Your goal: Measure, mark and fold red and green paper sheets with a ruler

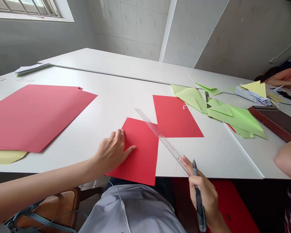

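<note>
My left hand [113, 150] presses on the left side of a red sheet [143, 152], thumb spread from the bent fingers; the sheet's lower edge juts past the table's front edge. In my right hand [203, 191] are a clear ruler [169, 147], pinched near its lower end, and a dark pen [199, 200], its tip pointing up. The ruler slants up to the left, over the red sheet's upper right corner. Another red sheet [177, 118] lies just beyond, with a small white string [184, 105] on its right edge.
Large red sheets [38, 113] lie at the left over yellow paper [7, 156]. Green paper pieces [240, 119] and a dark red-brown box [276, 119] are at the right. A person's arm [289, 158] rests at the right edge. A chair [60, 210] stands lower left.
</note>
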A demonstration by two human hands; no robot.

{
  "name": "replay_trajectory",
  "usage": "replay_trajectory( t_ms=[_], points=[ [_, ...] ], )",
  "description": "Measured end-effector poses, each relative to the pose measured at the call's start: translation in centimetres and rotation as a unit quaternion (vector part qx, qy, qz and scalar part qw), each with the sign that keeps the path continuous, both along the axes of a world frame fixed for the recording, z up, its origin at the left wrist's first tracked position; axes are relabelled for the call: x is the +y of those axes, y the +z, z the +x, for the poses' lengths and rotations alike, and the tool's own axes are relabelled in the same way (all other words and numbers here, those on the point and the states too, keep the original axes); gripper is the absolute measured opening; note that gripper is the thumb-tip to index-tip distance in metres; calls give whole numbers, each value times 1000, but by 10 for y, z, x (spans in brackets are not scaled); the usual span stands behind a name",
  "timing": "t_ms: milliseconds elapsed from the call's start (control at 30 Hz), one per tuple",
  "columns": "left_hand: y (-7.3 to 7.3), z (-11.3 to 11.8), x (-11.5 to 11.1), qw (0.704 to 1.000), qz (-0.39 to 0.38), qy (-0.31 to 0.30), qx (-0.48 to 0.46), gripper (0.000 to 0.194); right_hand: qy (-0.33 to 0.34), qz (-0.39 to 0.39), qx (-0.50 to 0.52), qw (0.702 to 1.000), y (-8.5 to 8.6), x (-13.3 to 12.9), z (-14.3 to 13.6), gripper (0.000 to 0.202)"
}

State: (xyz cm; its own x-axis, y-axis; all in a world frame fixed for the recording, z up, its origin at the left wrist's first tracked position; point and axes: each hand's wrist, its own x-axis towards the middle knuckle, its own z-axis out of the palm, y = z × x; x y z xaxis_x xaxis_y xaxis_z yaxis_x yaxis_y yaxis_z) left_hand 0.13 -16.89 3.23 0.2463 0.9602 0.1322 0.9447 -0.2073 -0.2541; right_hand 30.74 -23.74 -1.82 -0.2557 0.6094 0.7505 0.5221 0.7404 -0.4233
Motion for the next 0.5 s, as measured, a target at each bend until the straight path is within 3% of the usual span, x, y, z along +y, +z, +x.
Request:
replay_trajectory(
  t_ms=[133,233,300,333,367,400,500],
  points=[
    [3,2,1,1000,-2,-10,2,64,4,9,-25,1000,2,7,-8,32],
    [9,7,-8,999,10,-38,-4,62,-42,-14,13,999,0,9,-9,30],
    [7,16,-24,996,16,-89,-15,70,-85,-30,20,996,-3,11,-9,28],
    [4,21,-34,990,16,-135,-23,86,-104,-35,18,994,-4,12,-10,27],
    [-1,25,-44,974,7,-223,-42,100,-118,-36,18,992,-5,13,-10,26],
    [-6,28,-54,961,-4,-273,-52,100,-127,-39,18,991,-7,13,-10,25],
    [-14,22,-72,952,-50,-275,-128,61,-129,-57,31,989,-9,15,-9,23]
  ],
)
